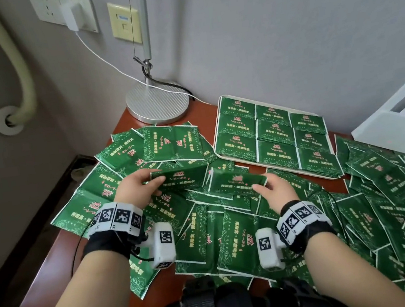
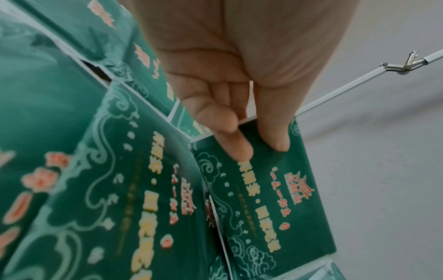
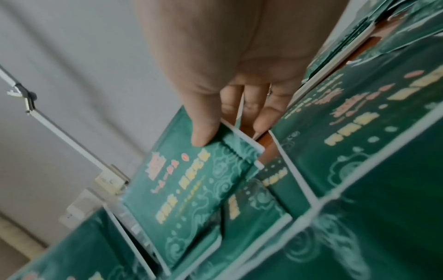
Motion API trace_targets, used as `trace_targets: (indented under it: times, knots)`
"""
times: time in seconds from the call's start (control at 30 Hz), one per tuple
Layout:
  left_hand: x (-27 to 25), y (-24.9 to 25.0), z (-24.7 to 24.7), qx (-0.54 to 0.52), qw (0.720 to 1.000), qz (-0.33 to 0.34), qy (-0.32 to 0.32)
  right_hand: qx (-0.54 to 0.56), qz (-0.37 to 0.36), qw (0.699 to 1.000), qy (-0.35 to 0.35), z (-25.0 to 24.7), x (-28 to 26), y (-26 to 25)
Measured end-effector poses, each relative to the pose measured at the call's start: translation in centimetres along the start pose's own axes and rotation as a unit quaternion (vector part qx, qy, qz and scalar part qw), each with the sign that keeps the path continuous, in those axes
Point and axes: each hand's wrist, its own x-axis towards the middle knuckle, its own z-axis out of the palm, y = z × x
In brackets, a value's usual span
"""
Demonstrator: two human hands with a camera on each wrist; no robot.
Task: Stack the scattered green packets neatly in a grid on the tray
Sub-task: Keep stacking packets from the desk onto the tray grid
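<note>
One green packet [image 1: 180,179] is pinched by the left hand [image 1: 134,187] at centre frame, and a second packet [image 1: 238,182] is gripped by the right hand [image 1: 275,193] just beside it. Loose packets [image 1: 205,229] are scattered across the bench [image 1: 159,286] below; at upper right, the tray [image 1: 218,105] is covered by a packet grid [image 1: 275,139].

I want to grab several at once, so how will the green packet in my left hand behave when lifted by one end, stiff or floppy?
Probably fairly flat but flexible: the packet dents under the left hand's thumb. It looks light, held by fingers at one end without sagging much. Its glossy face may slide on other packets.
</note>
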Motion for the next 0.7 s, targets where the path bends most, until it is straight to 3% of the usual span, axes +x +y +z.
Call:
trace_targets:
  times: [0.17,0.5,0.7]
  knots:
    - [0.3,0.0,0.3,-0.020,1.000,-0.019,-0.015,0.017,0.001,1.000,0.013,-0.3,0.5,-0.3]
    - [1.2,-0.2,1.0,0.084,0.994,-0.034,-0.054,-0.042,0.008,0.998,-0.040,0.4,1.3,-0.6]
    - [1.4,2.2,1.2,0.113,0.989,0.009,-0.090,0.054,0.009,0.998,0.005,-1.5,1.0,-1.2]
